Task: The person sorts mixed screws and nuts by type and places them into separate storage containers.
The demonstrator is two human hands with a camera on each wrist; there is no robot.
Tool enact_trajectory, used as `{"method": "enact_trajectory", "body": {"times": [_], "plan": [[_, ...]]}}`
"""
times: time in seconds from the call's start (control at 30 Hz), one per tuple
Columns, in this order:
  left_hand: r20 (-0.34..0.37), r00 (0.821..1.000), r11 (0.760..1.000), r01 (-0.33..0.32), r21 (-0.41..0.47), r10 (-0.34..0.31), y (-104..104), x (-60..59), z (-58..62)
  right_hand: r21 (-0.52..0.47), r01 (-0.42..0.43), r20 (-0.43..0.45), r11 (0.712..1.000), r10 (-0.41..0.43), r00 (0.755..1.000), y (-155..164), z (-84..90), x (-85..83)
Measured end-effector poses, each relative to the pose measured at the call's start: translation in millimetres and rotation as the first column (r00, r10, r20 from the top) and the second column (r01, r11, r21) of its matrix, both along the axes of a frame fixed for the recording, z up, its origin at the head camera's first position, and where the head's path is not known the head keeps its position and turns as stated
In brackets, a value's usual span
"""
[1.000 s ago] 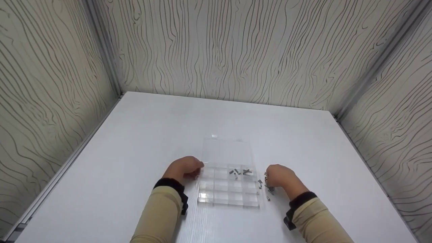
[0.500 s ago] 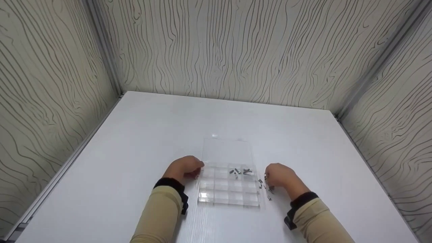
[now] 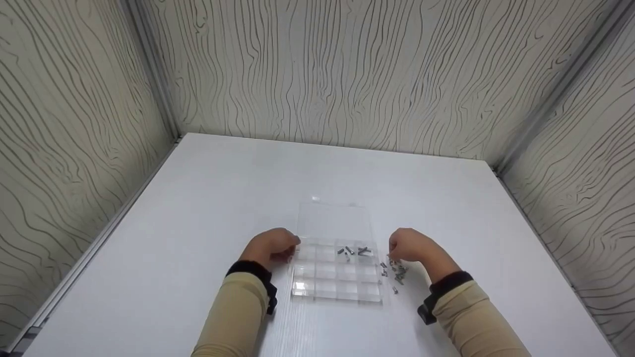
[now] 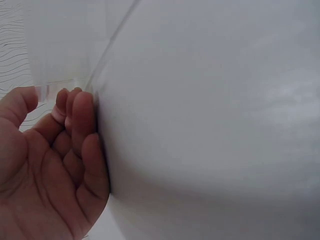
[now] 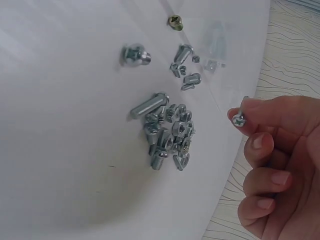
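A clear plastic compartment box [image 3: 325, 270] lies on the white table with its lid [image 3: 333, 220] folded back. My left hand [image 3: 275, 243] grips the box's left edge, with the thumb at the rim and the fingers bent beside the wall. In the right wrist view, my right hand [image 5: 280, 155] pinches a small cross-head screw [image 5: 239, 120] between thumb and forefinger. Just beyond that hand lies a loose pile of silver screws and nuts [image 5: 170, 137] on the table. Several metal pieces [image 3: 349, 251] sit in two of the box's back right compartments.
Stray screws lie between the pile and the box, among them a brass-coloured one [image 5: 175, 22] and a short silver one [image 5: 136, 55]. Wood-patterned panels [image 3: 317, 74] enclose the white table [image 3: 223, 198] at the back and sides.
My right hand has lifted up and away from the pile with a screw, uncovering more of the pieces. My left hand stays at the box's left edge.
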State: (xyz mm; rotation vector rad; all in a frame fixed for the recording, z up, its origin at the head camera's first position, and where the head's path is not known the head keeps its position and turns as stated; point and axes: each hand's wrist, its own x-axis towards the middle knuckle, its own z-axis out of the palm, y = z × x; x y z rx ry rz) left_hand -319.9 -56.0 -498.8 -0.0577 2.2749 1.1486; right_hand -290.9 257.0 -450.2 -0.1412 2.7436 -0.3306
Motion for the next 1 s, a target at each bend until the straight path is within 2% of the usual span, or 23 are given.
{"method": "enact_trajectory", "body": {"times": [0.27,0.5,0.63,0.87,1.0], "plan": [[-0.028,0.998,0.998,0.055,-0.025,-0.056,-0.7,-0.4,-0.8,-0.041,-0.081,-0.051,0.996,0.078,0.996,-14.2,1.7,-0.9],[-0.027,0.998,0.998,0.065,-0.011,-0.065,-0.7,-1.8,-1.7,-0.06,-0.178,-0.062,0.982,0.175,0.983,-32.0,1.5,0.9],[-0.031,0.997,0.997,0.07,-0.024,-0.071,-0.3,-3.0,-2.6,-0.035,-0.186,-0.052,0.982,0.184,0.982,-38.7,-1.1,1.6],[-0.042,0.995,0.996,0.088,-0.027,-0.09,-1.0,-1.6,-1.5,-0.031,-0.141,0.01,0.99,0.141,0.99,-42.6,-3.6,4.6],[-0.037,0.997,0.997,0.072,-0.014,-0.073,-1.5,-0.1,-0.1,-0.017,-0.165,-0.005,0.986,0.165,0.986,-40.1,-3.1,3.9]]}}
